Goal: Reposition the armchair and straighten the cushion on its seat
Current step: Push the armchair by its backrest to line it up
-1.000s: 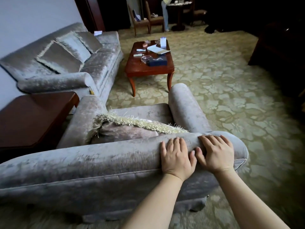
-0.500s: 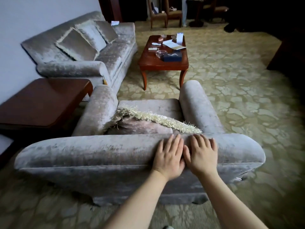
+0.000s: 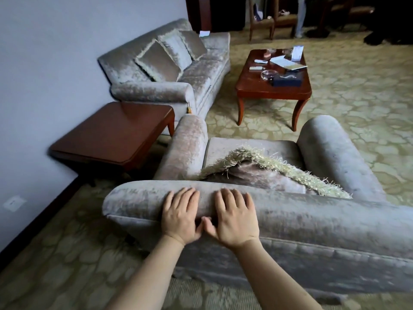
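Where armchair back rises, cushion bottom hidden.

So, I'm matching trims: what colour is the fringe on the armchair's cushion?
Pale cream-yellow fringe, on a greyish-mauve velvet cushion; the head view shows it.

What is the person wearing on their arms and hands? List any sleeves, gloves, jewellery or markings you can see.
Nothing shows. The left arm and right arm are bare to the picture's edge, with no sleeve in view. The left hand and right hand bear no glove, ring, watch or bracelet, and no markings.
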### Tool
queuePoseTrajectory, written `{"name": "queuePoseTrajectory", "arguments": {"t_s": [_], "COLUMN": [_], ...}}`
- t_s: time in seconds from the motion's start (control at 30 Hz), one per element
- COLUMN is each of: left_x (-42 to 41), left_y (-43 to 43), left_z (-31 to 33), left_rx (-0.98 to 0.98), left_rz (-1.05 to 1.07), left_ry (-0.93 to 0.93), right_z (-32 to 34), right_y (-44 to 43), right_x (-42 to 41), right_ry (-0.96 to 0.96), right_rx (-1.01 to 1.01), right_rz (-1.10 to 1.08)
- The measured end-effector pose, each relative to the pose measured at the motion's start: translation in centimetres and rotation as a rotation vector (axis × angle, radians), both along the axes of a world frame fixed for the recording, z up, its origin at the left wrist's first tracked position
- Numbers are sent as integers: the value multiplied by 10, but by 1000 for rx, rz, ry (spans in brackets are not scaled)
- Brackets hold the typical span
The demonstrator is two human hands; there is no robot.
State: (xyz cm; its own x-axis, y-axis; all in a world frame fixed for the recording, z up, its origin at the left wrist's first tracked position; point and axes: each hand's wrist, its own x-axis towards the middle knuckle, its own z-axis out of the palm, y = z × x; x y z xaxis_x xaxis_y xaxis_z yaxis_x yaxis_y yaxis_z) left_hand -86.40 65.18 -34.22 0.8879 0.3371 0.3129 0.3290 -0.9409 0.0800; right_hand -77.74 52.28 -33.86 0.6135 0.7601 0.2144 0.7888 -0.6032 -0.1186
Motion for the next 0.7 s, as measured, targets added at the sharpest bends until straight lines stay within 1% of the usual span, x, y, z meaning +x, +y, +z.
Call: {"name": "queuePoseTrajectory", "arguments": {"t_s": [0.13,0.4,0.57,0.7], "left_x": [4,22,49,45], "left_y": [18,46,63,61], "left_z": [-7,9,26,17], "left_rx": [13,78,120,96], "left_rz": [-46,-73,-106,-92], "left_ry": [-32,-69,-167,-176], "right_z": [-3,14,30,24], "right_y": [15,43,58,55], "right_x": [2,17,42,38], "right_ry": [-59,-135,-221,-217], "right_rx": [33,72,154,171], "right_rz": [-20,-56,-79,-87]}}
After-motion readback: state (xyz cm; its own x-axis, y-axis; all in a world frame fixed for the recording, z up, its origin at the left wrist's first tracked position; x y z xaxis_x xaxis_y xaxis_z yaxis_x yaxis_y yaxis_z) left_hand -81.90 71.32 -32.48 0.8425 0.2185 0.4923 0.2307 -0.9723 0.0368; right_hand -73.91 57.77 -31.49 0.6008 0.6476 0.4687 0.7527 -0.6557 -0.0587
